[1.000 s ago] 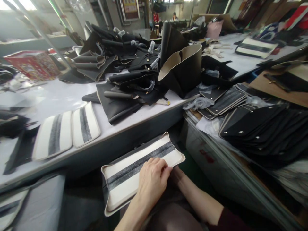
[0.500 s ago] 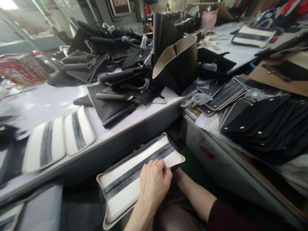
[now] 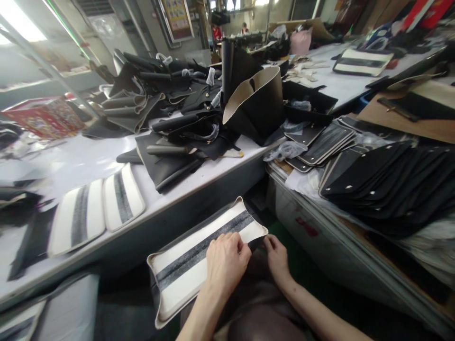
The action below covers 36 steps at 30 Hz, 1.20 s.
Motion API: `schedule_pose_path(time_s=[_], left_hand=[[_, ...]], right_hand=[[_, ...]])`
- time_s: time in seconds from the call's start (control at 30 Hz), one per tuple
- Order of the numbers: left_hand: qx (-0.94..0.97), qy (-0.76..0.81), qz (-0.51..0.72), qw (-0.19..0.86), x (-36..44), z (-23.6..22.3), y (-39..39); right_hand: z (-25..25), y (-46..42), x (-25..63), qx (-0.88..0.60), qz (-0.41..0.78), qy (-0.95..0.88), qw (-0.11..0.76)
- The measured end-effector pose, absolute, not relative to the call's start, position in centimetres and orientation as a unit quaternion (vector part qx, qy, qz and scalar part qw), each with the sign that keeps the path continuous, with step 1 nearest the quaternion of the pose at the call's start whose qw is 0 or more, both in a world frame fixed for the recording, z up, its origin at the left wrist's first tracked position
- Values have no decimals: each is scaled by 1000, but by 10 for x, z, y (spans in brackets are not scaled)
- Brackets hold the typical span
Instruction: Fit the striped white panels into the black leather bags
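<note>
Striped panel [image 3: 199,255] held on the lap, below the front edge of the workbench [image 3: 88,151].

Left to right: two similar cream-and-grey striped pieces [image 3: 95,208] lie side by side on the workbench; behind them sits a heap of black leather parts [image 3: 177,137], with an upright curled leather sheet [image 3: 263,102] at its right end. The cream panel with a grey central stripe lies tilted across the lap. The left hand [image 3: 225,260] rests palm-down on its right half, fingers curled over the near edge. The right hand [image 3: 277,255] is just beside the panel's right corner, fingertips pinched at a dark edge there; whether it actually grips the panel cannot be told. Farther right, a stack of flat black panels [image 3: 384,180] covers the adjoining table [image 3: 320,237].
</note>
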<state>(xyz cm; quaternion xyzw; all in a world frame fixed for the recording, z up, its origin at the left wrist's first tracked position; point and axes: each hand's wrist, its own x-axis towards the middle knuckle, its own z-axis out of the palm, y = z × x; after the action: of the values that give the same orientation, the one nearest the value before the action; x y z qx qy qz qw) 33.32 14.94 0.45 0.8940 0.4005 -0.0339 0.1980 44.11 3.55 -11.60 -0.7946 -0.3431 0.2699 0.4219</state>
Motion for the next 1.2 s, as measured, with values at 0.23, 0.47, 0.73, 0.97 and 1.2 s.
schedule_pose_path(time_s=[0.23,0.47,0.73,0.97,1.2], left_hand=[[893,398,-33,205,332,4,148],[904,384,-14,187,331,0,149],[905,374,13,204,314,-1,127],[875,424,88,216,283,6,121],[875,429,118,189,238,2,124]], right_hand=[[-88,-5,427,-698,-45,-574,425],[-88,20,429,-723,-114,-603,317],[-86,18,424,-718,-118,-612,310],[-89,21,412,-711,-139,-614,314],[-89,28,396,-683,-152,-633,330]])
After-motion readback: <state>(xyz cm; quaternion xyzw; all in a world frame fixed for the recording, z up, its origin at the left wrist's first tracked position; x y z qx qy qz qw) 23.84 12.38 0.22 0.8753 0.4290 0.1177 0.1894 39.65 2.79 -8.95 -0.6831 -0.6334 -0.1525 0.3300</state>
